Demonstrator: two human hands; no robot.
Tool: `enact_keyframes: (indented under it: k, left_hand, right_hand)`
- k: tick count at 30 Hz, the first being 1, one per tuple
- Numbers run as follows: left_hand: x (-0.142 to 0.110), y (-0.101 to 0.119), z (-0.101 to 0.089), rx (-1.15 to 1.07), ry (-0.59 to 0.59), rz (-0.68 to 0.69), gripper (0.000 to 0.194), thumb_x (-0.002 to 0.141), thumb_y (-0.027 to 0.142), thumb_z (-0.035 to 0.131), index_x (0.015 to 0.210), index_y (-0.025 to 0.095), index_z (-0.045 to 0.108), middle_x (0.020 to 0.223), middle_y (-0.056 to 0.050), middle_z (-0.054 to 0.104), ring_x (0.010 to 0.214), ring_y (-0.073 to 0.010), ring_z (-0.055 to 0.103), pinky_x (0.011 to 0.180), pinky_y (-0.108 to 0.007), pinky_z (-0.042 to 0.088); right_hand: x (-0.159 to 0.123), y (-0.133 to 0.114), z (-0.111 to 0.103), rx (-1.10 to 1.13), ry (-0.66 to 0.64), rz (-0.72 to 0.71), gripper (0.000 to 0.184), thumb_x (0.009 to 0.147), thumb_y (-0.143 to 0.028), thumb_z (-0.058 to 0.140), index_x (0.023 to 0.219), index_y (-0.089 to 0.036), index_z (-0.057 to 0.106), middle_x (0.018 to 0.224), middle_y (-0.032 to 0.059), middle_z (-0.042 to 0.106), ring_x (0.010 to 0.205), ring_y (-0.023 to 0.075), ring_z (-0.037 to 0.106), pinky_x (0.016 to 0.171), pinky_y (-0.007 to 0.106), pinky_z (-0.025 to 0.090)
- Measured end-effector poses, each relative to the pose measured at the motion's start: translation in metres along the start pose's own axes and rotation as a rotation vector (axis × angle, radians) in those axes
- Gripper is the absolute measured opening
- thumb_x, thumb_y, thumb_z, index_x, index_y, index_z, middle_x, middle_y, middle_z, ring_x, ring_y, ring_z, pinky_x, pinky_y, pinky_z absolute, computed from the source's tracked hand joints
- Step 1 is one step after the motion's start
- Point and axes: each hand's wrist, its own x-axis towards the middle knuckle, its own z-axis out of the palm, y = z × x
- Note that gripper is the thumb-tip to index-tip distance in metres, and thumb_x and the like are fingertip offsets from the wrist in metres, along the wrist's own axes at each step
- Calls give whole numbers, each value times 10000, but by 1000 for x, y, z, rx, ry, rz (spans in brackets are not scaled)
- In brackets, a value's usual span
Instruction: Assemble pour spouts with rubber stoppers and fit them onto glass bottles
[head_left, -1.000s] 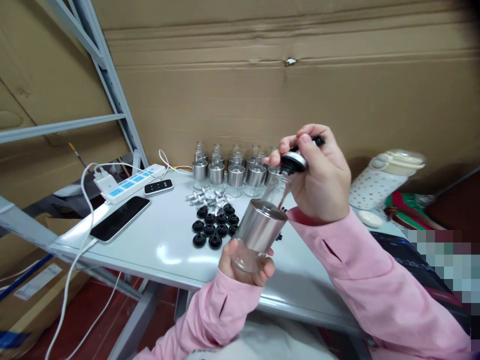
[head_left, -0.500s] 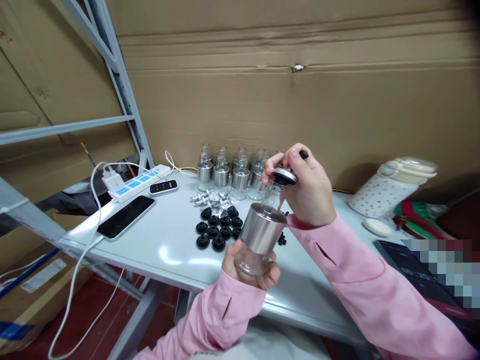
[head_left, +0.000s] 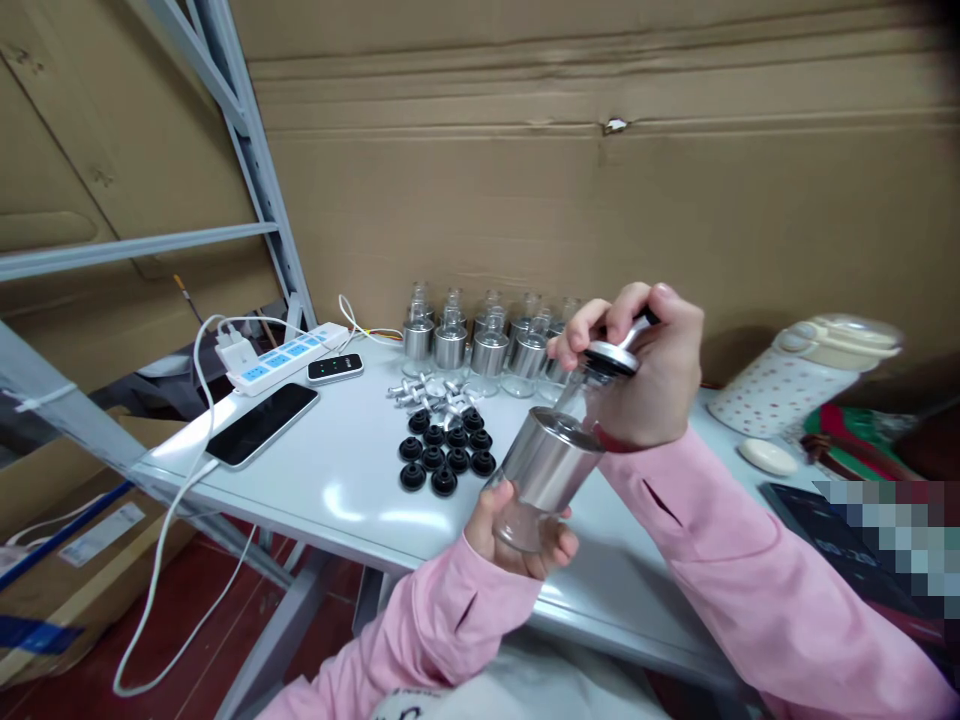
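My left hand [head_left: 521, 535] is wrapped round the base of a glass bottle [head_left: 551, 460] with a brushed-metal sleeve, held tilted to the right above the table's front edge. At the bottle's neck, my right hand [head_left: 645, 360] grips a metal pourer spout [head_left: 611, 355] with a black rim and a black tip. The pourer sits on the mouth of the bottle; how deep it goes is hidden by my fingers. Beyond my hands lie several black stoppers [head_left: 444, 480] in rows and a heap of silver spouts [head_left: 427, 390].
Several similar bottles [head_left: 490, 352] stand along the cardboard wall. On the left are a phone [head_left: 262, 425], a small black device [head_left: 335, 368] and a power strip [head_left: 292, 355] with white cables. A dotted flask [head_left: 795, 375] and a white oval object [head_left: 767, 457] are on the right.
Both hands and the bottle have shifted slightly right, and the bottle leans more. My right hand has turned on the pourer, so its metal spout now shows. The camera view has moved a little.
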Motion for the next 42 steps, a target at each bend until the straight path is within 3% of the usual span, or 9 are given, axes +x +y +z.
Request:
enact_keyframes:
  k: [7,14,22,32,38,42]
  left_hand:
    - [7,-6,-18,59,43,33,520,612,520,665,833,49,660,709,-100,664,591,-121,589,489,-174,440]
    - [6,-7,-22,-16,56,17,535,594,504,693,829,24,664,703,-105,664,598,-111,584,510,-159,446]
    - [5,-3,-13,-62,155,52,531,578,487,714,790,3,661,615,-87,625,565,-106,558,500,-165,438]
    - [4,-3,-14,0,124,42,514,600,504,695,809,36,662,638,-85,627,560,-104,537,470,-166,409]
    - [-4,2,2,-25,152,44,493,663,441,686,877,0,632,715,-91,612,651,-121,541,549,-188,429]
    - [-8,3,7,-68,163,-24,511,712,441,644,895,-36,622,651,-88,573,619,-120,530,561,-198,422]
  right_hand:
    - [-1,1,-2,-13,33,9,388,817,-438,415,517,-204,341,489,-21,499,386,114,481,436,272,395]
    - [-3,4,-2,-35,53,46,405,820,-466,386,515,-208,315,481,-27,473,382,105,458,428,267,397]
    - [-2,21,-5,59,80,93,374,803,-460,425,544,-206,333,506,-40,465,380,96,464,421,254,404]
    - [-3,21,-6,116,2,165,387,816,-408,424,512,-198,311,471,-41,463,336,85,439,402,244,392]
    - [-3,29,-6,99,2,174,361,802,-426,427,537,-200,336,486,-46,476,361,92,471,410,238,381]
    - [-2,35,-9,109,-42,199,362,803,-419,431,533,-199,334,477,-46,473,356,95,473,399,239,377]
